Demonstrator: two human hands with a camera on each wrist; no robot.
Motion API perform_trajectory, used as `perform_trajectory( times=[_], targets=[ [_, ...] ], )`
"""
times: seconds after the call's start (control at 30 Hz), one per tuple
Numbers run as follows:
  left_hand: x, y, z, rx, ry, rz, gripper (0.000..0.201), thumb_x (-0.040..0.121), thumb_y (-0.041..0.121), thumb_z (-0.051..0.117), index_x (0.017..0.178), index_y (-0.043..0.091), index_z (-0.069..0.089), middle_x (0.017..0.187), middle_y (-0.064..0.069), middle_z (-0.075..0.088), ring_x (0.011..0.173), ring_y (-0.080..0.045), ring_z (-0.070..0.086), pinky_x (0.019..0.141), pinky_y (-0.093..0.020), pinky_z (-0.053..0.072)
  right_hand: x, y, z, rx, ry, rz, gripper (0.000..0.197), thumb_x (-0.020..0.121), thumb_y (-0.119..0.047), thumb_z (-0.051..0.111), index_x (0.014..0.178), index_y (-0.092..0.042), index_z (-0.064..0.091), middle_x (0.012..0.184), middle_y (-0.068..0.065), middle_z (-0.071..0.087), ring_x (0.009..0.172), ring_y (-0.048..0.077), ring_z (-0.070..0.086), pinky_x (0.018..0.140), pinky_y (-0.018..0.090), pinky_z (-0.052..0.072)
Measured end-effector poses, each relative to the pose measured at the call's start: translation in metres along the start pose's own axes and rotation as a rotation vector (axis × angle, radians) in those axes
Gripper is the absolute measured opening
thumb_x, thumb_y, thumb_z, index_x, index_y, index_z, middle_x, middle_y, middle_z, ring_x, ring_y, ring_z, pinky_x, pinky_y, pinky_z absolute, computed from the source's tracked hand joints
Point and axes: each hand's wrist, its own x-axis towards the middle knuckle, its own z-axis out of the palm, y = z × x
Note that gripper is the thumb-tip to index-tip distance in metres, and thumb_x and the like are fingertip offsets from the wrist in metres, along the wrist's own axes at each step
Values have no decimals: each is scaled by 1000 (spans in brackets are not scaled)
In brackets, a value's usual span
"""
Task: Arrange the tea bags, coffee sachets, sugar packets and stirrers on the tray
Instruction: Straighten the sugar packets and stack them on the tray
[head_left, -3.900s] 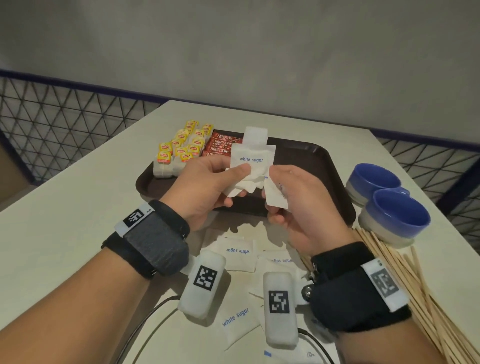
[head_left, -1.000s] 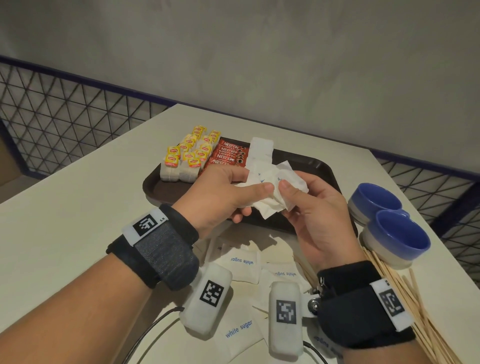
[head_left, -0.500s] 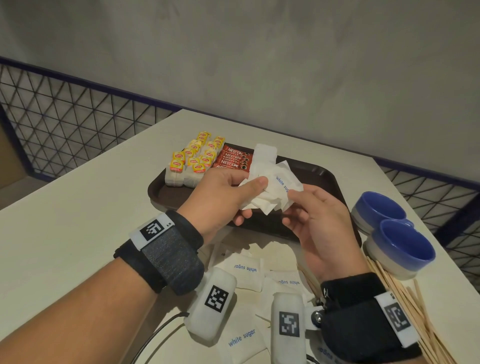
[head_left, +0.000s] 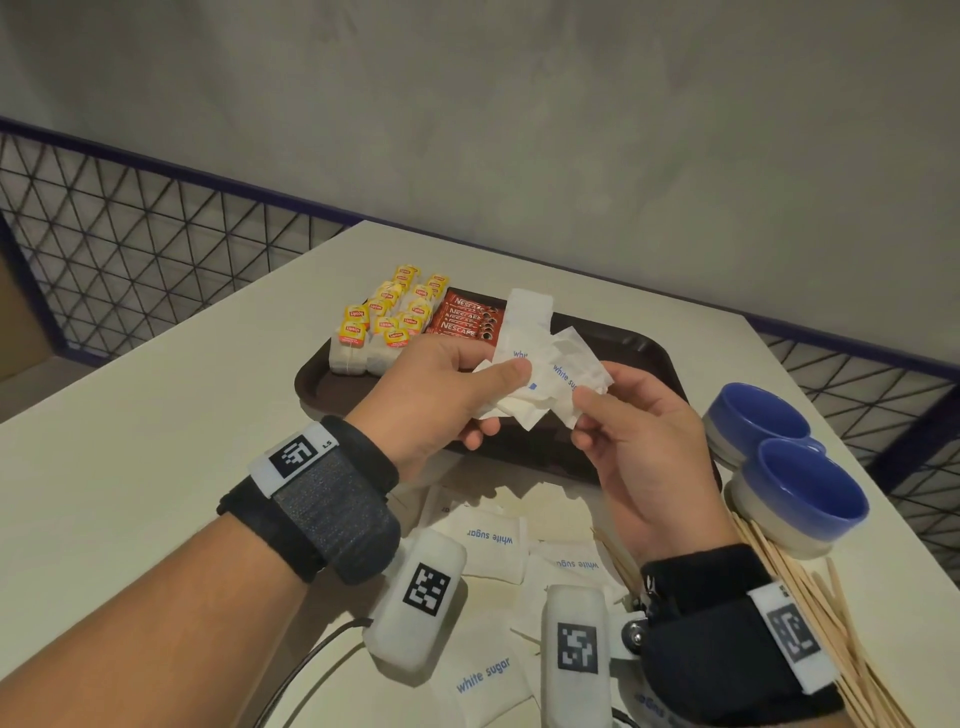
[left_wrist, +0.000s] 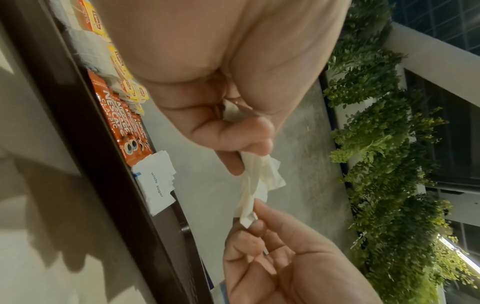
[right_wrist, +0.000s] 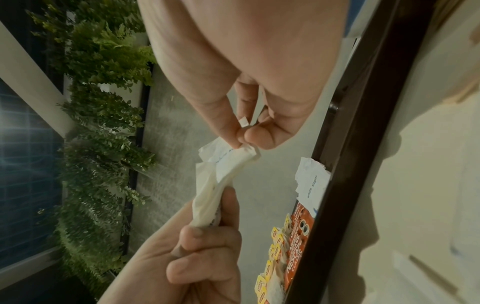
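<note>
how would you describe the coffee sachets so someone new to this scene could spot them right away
Start at the dark brown tray at the far side of the pale table. At its far left corner stand the yellow-tagged tea bags, and the coffee sachets lie right beside them, with white sugar packets on their other side. They are the only red-orange packets, printed with Nescafe in white.
</note>
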Motion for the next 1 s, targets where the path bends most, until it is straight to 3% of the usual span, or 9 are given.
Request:
perform_trajectory(
  times=[0.2, 0.33, 0.43, 0.53, 0.67, 0.8, 0.9, 1.0],
  targets=[
    [-2, 2, -1, -11, -32, 8, 25, 88, 25, 79, 106, 8, 77, 93, -6, 77, 51, -9, 51, 40, -18, 40, -1, 1, 2, 23, -15, 6, 20, 91, 2, 66, 108, -8, 71, 100, 25, 71, 64, 16, 55, 60, 26, 51],
    [-1, -1, 1, -2, -13, 0, 23, 90, 22, 78, 108, 9, 77, 100, -9, 78, 52, -10, 53, 40, -19, 40, 0, 2, 4, 51, -19, 34, 15, 93, -2, 66, 106, -7, 72, 88, 17, 71, 63, 14, 55, 60, 27, 50],
    [0, 1, -1, -27, 8, -8, 21, 91, 21, 77, 106, 8, 77, 96, -7, 79, 50, -9, 52, 40, -18, 39, 0, 3, 3, 34, -31, 48, 12, 94, -9, 67, 104, -8, 73, 90, 17, 70, 63, 14, 54, 63, 30, 49],
    [1, 3, -4, -55, 17, -14, 22, 92, 21, 75, 108, 6, 77, 102, -14, 78, 50, -9, 51, 40, -18, 39, -2, 2, 3, 21, -29, 46, 12, 95, -11, 67, 105, -9, 74, 92, 17, 69, 65, 14, 55, 62, 28, 50],
    [4, 7, -11, -119, 96, -24, 25, 94, 21, 72, 116, 7, 74, 112, -17, 76, 51, -8, 49, 42, -18, 41, -1, -12, -7, 210, 75, 53, 19, 96, -15, 66, 114, -10, 71, 92, 8, 70, 68, 8, 58, 65, 24, 53],
    [6, 11, -20, -199, 166, -35, 26, 96, 21, 70, 119, 8, 73, 102, -8, 79, 50, -6, 51, 43, -16, 42, 11, -33, -19, 363, 146, 60, 26, 95, -16, 66, 120, -7, 67, 95, 6, 67, 67, 5, 56, 64, 20, 50],
    [9, 10, -23, -243, 186, -51, 28, 96, 22, 71, 120, 8, 72, 98, -6, 78, 50, -5, 50, 43, -16, 42, 44, -60, -18, 225, 106, 46, 16, 97, -13, 65, 111, -6, 67, 91, 4, 67, 66, 5, 55, 60, 19, 50],
    [13, 8, -23, -205, 190, -60, 28, 96, 25, 72, 120, 11, 72, 102, -6, 78, 51, -6, 53, 45, -18, 44, 91, -88, -5, -122, 1, 26, 5, 98, -11, 65, 98, -9, 60, 81, 3, 61, 63, 7, 56, 56, 20, 49]
  ],
)
